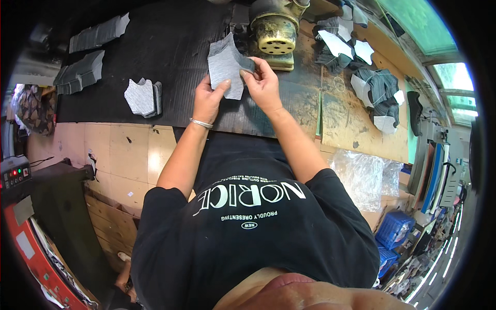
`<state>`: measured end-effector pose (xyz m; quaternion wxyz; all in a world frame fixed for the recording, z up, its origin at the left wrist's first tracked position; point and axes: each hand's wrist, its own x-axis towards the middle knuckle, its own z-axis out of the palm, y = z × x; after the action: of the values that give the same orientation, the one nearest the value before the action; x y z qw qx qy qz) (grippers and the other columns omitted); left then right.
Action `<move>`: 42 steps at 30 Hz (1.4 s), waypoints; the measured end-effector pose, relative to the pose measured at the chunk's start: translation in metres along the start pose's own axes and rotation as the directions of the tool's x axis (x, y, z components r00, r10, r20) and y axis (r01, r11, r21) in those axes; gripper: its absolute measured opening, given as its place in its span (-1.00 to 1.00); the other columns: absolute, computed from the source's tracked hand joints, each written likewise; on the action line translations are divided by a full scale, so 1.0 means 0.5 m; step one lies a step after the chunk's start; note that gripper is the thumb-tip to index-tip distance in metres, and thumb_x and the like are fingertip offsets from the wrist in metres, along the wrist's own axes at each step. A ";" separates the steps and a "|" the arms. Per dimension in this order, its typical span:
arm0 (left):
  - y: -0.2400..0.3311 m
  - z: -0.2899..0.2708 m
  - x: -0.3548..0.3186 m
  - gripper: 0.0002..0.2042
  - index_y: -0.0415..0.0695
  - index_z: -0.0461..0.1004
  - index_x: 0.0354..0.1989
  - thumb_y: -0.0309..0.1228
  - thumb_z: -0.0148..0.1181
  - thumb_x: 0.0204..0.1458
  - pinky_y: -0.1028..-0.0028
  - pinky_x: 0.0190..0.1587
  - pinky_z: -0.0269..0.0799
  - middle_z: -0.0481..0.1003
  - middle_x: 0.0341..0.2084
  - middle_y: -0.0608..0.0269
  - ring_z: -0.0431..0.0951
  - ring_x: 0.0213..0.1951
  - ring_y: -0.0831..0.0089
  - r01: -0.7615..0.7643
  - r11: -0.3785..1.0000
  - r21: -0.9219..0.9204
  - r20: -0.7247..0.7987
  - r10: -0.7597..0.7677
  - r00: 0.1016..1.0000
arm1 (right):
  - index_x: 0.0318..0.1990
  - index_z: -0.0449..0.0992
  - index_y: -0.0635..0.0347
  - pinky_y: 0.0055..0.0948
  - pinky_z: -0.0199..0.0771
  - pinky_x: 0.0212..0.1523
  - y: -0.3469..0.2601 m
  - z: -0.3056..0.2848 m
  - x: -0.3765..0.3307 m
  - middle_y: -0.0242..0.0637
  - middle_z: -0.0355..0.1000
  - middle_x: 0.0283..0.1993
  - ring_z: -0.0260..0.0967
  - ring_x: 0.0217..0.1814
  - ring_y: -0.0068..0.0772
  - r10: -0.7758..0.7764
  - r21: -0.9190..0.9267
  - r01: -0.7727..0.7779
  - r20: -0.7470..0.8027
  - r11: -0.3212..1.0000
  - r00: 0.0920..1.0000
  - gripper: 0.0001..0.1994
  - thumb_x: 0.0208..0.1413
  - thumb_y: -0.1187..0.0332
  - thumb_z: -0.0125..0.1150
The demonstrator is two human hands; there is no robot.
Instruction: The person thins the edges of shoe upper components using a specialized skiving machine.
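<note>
Both my hands hold one grey cut fabric piece [225,64] above a black ribbed mat [170,46]. My left hand [207,101] grips its lower left edge with the thumb on top. My right hand [262,82] pinches its right edge between thumb and fingers. A silver bangle sits on my left wrist. Just beyond the piece stands a worn brass-coloured machine head [275,33] with a perforated round face.
A small stack of grey cut pieces [142,97] lies left of my hands. Two longer dark stacks [80,75] lie at the mat's far left. Piles of grey and white pieces [377,90] cover the wooden bench on the right. Clear plastic bag [364,178] and blue crates [393,230] lower right.
</note>
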<state>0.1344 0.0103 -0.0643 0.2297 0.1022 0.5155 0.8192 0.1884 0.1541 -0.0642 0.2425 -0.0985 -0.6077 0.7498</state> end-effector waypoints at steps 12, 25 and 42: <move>0.063 -0.054 0.095 -0.72 -0.39 0.48 -0.12 -0.57 0.24 -0.04 0.58 -0.16 0.40 0.55 -0.27 0.20 0.51 -0.27 0.56 -0.242 0.939 0.243 -0.135 0.280 0.951 | 0.18 0.20 0.34 -0.48 0.38 0.00 0.098 -0.108 -0.020 -0.08 0.38 0.04 0.38 -0.02 -0.44 0.145 -0.329 -0.116 0.064 0.937 0.987 -0.52 0.12 0.43 0.12; 0.207 -0.029 0.226 -0.69 -0.40 0.48 -0.15 -0.51 0.27 -0.09 0.57 -0.21 0.41 0.56 -0.35 0.19 0.50 -0.33 0.57 -0.476 0.695 0.539 -0.089 0.608 0.789 | -0.17 0.49 0.29 -0.53 0.47 -0.23 0.138 -0.129 -0.094 -0.20 0.54 -0.34 0.51 -0.30 -0.46 0.013 -0.489 0.019 0.062 0.872 0.998 -0.84 0.10 0.50 0.08; 0.201 -0.020 0.205 -0.66 -0.39 0.47 -0.12 -0.50 0.28 -0.10 0.57 -0.17 0.40 0.57 -0.32 0.16 0.52 -0.28 0.56 -0.475 0.678 0.561 -0.049 0.600 0.798 | -0.20 0.50 0.29 -0.51 0.47 -0.25 0.131 -0.129 -0.093 -0.18 0.53 -0.35 0.52 -0.30 -0.39 -0.036 -0.531 0.076 0.085 0.844 0.996 -0.85 0.07 0.53 0.09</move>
<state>0.0136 0.0152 0.0134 -0.1208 0.2132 0.6867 0.6844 0.2411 0.1781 -0.1493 0.2055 -0.1174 -0.8029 0.5471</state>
